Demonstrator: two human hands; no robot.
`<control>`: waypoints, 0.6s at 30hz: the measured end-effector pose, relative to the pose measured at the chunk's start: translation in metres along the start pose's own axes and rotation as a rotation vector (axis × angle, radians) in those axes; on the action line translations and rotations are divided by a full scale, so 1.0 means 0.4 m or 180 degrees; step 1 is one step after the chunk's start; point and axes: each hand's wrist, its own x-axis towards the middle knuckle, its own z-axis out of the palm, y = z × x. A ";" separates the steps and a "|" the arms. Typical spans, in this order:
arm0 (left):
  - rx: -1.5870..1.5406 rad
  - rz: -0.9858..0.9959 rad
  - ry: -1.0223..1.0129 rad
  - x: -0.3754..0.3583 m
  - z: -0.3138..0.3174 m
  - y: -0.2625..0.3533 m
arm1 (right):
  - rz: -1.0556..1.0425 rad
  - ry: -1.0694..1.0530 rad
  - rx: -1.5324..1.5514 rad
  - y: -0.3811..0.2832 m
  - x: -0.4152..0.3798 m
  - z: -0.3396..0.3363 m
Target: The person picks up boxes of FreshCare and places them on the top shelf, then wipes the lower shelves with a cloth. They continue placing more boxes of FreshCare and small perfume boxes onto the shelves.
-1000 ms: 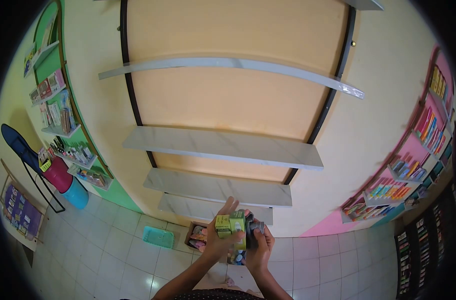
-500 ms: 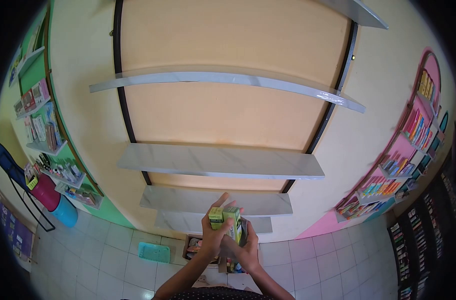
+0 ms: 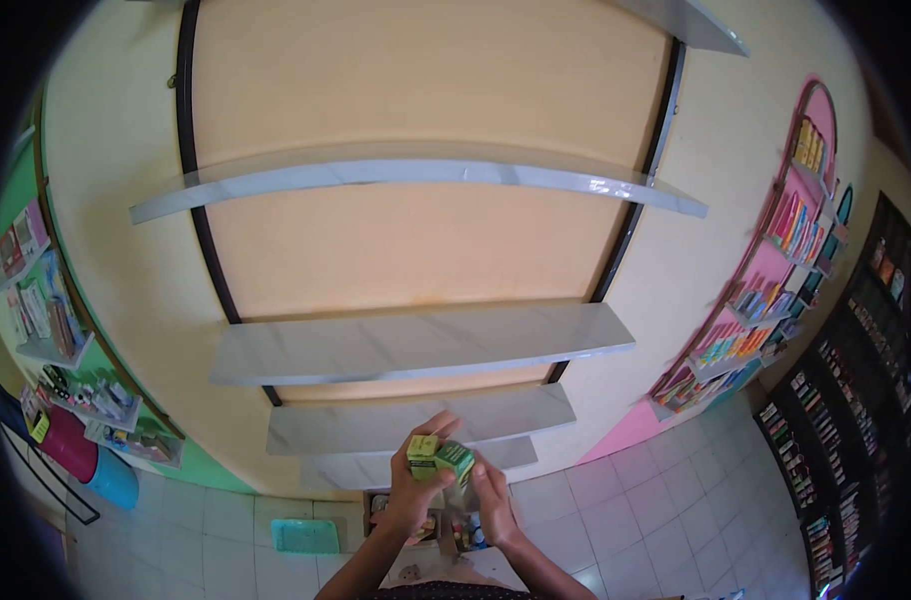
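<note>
Small green boxes are held up in front of the lower shelves. My left hand (image 3: 408,492) is wrapped round a yellow-green box (image 3: 423,456), with its thumb towards a darker green box (image 3: 456,460) beside it. The fingers of my right hand (image 3: 493,503) are bent at the right side of the darker green box, and something pale and hard to make out lies below it. Behind the hands is a low marbled shelf (image 3: 326,424).
Wider marbled shelves (image 3: 426,345) span the wall above. On the tiled floor are a turquoise tray (image 3: 306,537) and boxes of goods (image 3: 470,532). Stocked shelves (image 3: 798,228) stand at the right, others at the left, near a blue bin (image 3: 114,478).
The view has shifted, with the wall shelves now further left and lower. The green boxes have tipped so their tops show more, and my right hand's fingers have moved up beside the darker one.
</note>
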 end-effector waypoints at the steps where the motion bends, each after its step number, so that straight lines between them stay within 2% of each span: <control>1: -0.0240 -0.0025 0.0073 -0.001 -0.001 0.002 | 0.0087 0.0047 -0.0089 0.025 0.007 -0.004; 3: -0.0513 -0.0028 0.0268 -0.002 -0.009 -0.014 | 0.0047 0.0160 -0.0405 0.070 0.022 -0.010; 6: -0.0675 -0.0056 0.0329 0.003 -0.015 -0.025 | -0.0678 -0.0024 -0.1085 0.008 0.032 0.008; 7: -0.0665 -0.0044 0.0222 0.005 -0.008 -0.020 | -0.1146 -0.0077 -0.0771 0.031 0.050 0.006; 9: -0.0330 0.0332 0.0527 0.007 0.019 -0.017 | -0.1123 0.0229 -0.0650 0.024 0.071 0.019; 10: -0.0361 0.0277 0.0387 0.010 0.027 -0.028 | -0.1024 0.0426 -0.0528 0.021 0.078 0.017; 12: -0.0314 0.0423 0.0906 0.015 0.025 -0.046 | -0.1194 0.0293 -0.0221 0.042 0.082 0.009; 14: -0.0522 0.0365 0.0847 0.022 0.041 -0.044 | -0.1038 -0.0325 -0.0167 0.014 0.070 -0.007; 16: -0.0417 0.0246 0.0921 0.026 0.059 -0.033 | -0.1211 -0.0269 -0.0436 -0.021 0.062 -0.008; 18: -0.0302 0.0539 0.0988 0.047 0.042 -0.054 | -0.1352 -0.0303 -0.0740 -0.019 0.073 -0.018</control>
